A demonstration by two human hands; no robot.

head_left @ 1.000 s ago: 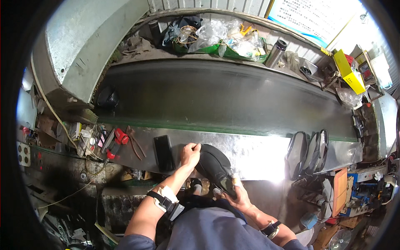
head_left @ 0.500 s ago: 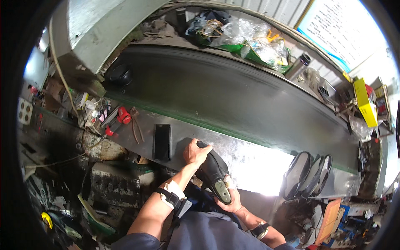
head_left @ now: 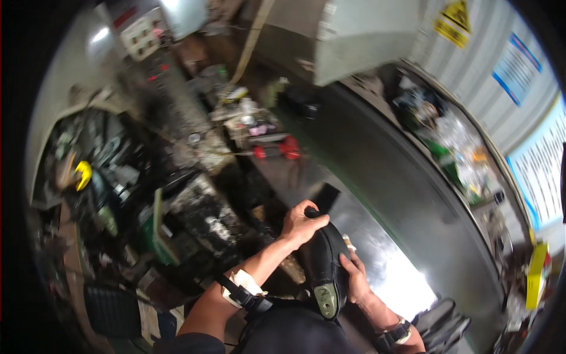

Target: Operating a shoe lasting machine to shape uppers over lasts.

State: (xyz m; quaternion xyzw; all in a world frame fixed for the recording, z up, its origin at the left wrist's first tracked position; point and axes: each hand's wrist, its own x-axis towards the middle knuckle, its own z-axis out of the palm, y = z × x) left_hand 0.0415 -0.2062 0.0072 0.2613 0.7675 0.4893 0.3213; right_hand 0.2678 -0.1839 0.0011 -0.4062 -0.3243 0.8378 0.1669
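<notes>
A black shoe [head_left: 325,251] is fitted over a shoe last [head_left: 326,299], whose greenish top end points toward my body. My left hand [head_left: 303,226] is closed around the far end of the shoe, thumb across the top. Along the shoe's right side lies my right hand [head_left: 358,282], its fingers bent. A small pale thing [head_left: 349,243] sticks out at those fingertips; blur hides what it is. Just beyond my left hand, a dark phone [head_left: 326,197] rests on the metal bench [head_left: 371,248].
Behind the bench runs a wide black belt [head_left: 407,177] with a green edge. Red-handled tools [head_left: 289,147] lie at its far left end. Several dark shoes [head_left: 442,327] stand at the lower right. Plastic bags [head_left: 460,138] fill the back ledge; clutter [head_left: 112,159] covers the left.
My view has swung left, so the bench now slants and more of the left side shows. My right hand has shifted from the last's near end to the shoe's right side. My left hand keeps its grip.
</notes>
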